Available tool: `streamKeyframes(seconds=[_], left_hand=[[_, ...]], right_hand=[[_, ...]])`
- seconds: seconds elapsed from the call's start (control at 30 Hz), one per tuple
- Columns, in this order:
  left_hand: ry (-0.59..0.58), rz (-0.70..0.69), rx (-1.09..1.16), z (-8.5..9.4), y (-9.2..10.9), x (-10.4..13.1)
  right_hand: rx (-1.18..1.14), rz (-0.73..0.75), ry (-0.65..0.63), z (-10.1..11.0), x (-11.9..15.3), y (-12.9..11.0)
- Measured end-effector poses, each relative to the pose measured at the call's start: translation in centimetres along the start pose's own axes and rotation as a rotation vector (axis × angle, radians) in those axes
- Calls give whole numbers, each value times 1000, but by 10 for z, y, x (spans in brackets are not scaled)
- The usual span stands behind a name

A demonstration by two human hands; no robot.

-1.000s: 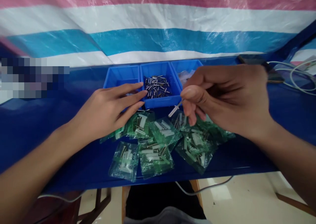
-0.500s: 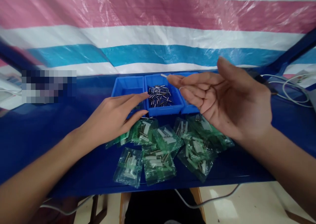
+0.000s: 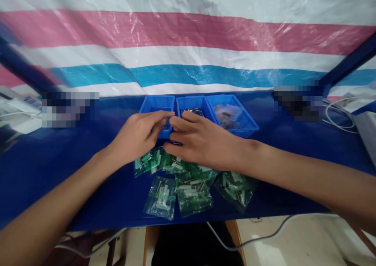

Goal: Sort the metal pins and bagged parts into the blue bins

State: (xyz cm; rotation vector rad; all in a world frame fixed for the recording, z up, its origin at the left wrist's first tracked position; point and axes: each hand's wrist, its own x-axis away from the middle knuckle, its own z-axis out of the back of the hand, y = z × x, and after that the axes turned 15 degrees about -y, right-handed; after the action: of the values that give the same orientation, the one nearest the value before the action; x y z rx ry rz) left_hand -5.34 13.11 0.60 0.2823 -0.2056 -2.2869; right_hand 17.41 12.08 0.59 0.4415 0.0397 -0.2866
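My left hand point(image 3: 140, 137) is before the left blue bin point(image 3: 156, 101), thumb tip drawn in against the index finger; whatever it pinches is too small to make out. Close against its fingertips is my right hand point(image 3: 202, 141), palm down with curled fingers, covering the front of the middle blue bin point(image 3: 209, 108). Anything inside its fingers is hidden. Behind the knuckles, thin metal screws point(image 3: 194, 112) show in the middle bin. Below both hands, small clear green-tinted bags point(image 3: 161, 197) lie on the blue table, holding screws and white plugs.
The right blue bin point(image 3: 249, 128) contains clear plastic bags point(image 3: 227, 114) with small parts. A striped plastic sheet point(image 3: 188, 54) hangs behind the blue table point(image 3: 96, 191). White cables point(image 3: 337, 117) lie at the right end, and a grey cable point(image 3: 249, 242) hangs below the front edge.
My right hand has turned from palm up to palm down and moved left to meet my left hand. The left hand's thumb and index finger have come together.
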Motion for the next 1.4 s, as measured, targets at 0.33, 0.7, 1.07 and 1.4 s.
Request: streamKeyframes(seconds=[0.33,0.7,1.07,1.4], left_hand=[[89,36,95,-6,2,0],[57,19,103,-4,8,0],[62,-80,-94,-15,18,3],[39,-50,-115,-15,20,3]], right_hand=[[46,-40,-207,-3,-25,-8],[-592,-213,242,21,33,15],[-725,-256,290,-6,81,8],[-1408,-462,545,14,75,-10]])
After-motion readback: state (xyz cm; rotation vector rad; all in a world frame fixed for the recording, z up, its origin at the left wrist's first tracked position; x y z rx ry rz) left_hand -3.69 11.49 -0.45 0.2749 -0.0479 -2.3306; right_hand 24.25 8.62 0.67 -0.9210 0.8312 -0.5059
